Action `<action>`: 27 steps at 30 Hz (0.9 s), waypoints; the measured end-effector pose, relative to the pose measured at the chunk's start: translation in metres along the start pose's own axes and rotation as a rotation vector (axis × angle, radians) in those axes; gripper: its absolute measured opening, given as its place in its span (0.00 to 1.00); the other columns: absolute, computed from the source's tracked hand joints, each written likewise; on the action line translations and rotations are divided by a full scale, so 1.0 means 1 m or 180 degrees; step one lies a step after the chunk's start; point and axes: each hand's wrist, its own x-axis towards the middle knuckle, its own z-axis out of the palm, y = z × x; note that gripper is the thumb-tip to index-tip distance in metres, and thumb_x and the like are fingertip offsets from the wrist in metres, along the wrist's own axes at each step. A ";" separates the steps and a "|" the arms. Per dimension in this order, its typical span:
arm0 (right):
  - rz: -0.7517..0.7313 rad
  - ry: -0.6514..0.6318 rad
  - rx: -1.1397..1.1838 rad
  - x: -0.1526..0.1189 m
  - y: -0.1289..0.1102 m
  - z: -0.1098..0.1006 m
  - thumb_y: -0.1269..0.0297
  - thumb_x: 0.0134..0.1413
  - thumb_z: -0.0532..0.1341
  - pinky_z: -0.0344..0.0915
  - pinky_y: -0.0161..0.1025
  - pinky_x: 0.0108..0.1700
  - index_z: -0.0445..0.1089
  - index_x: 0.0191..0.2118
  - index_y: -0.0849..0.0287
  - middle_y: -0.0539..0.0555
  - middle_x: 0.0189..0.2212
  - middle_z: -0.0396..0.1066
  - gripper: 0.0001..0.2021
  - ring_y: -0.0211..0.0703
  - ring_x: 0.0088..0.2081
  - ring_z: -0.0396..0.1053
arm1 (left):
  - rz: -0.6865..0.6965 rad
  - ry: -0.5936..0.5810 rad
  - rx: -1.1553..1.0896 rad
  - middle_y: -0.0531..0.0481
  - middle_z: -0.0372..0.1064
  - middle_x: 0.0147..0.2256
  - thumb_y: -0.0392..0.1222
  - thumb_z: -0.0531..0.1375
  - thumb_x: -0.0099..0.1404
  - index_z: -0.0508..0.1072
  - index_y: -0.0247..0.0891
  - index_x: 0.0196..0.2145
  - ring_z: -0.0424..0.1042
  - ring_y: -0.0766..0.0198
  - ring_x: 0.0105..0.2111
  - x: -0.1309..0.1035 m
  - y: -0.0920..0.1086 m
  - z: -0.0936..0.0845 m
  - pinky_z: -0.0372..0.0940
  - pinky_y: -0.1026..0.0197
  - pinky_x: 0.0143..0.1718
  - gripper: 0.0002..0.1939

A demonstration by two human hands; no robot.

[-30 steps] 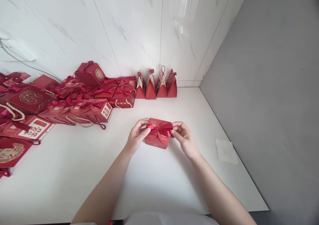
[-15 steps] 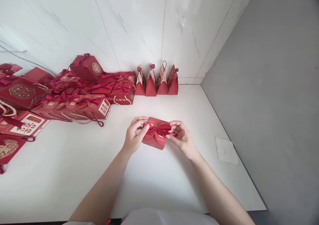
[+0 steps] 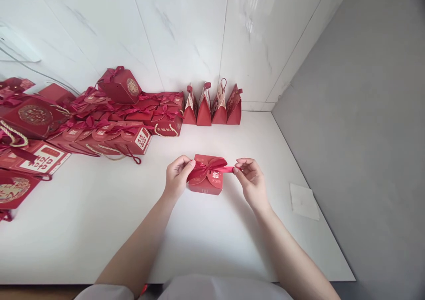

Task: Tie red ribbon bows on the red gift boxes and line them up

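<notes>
In front of me on the white table lies a red gift box (image 3: pixel 205 187) with overlapping curved flaps and pale printing. A shiny red ribbon (image 3: pixel 215 163) is tied in a bow across its top. At the box's left side, my left hand (image 3: pixel 177 174) is closed, pinching the ribbon between thumb and fingers. My right hand (image 3: pixel 252 180), just off the box's right side, pinches a ribbon tail between thumb and forefinger and holds it straight out. The underside of the box is hidden.
Many red boxes with bows and cord handles (image 3: pixel 128 137) are stacked at the left and back left. Several triangular red boxes (image 3: pixel 203 114) stand against the marble-patterned wall (image 3: pixel 186 34). A white paper square (image 3: pixel 303 201) lies near the table's right edge, beside a grey surface (image 3: pixel 365 136).
My right hand has moved right, away from the box, drawing the ribbon tail out straight. The box has turned slightly and sits squarer to me. The view has shifted a little.
</notes>
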 end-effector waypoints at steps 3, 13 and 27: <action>-0.0624 0.0482 -0.0969 -0.008 -0.002 0.001 0.63 0.62 0.56 0.62 0.55 0.56 0.65 0.45 0.52 0.58 0.48 0.66 0.07 0.51 0.53 0.65 | -0.0261 -0.0006 -0.0136 0.56 0.55 0.20 0.47 0.61 0.62 0.63 0.37 0.22 0.55 0.70 0.21 0.000 -0.001 0.001 0.53 0.64 0.23 0.17; -0.2696 -0.1038 -0.2754 -0.062 -0.022 0.056 0.64 0.60 0.59 0.36 0.63 0.68 0.67 0.52 0.50 0.56 0.63 0.59 0.15 0.54 0.64 0.56 | -0.0698 -0.0296 -0.0434 0.59 0.53 0.15 0.50 0.63 0.61 0.62 0.37 0.21 0.51 0.73 0.15 0.000 0.002 0.000 0.48 0.67 0.15 0.19; -0.2408 -0.0949 -0.1329 -0.045 -0.027 0.035 0.72 0.61 0.55 0.63 0.53 0.60 0.73 0.40 0.56 0.54 0.36 0.78 0.09 0.45 0.44 0.75 | -0.0751 -0.0370 -0.0488 0.59 0.55 0.14 0.51 0.60 0.63 0.62 0.37 0.23 0.54 0.73 0.14 0.000 -0.002 0.002 0.51 0.69 0.16 0.18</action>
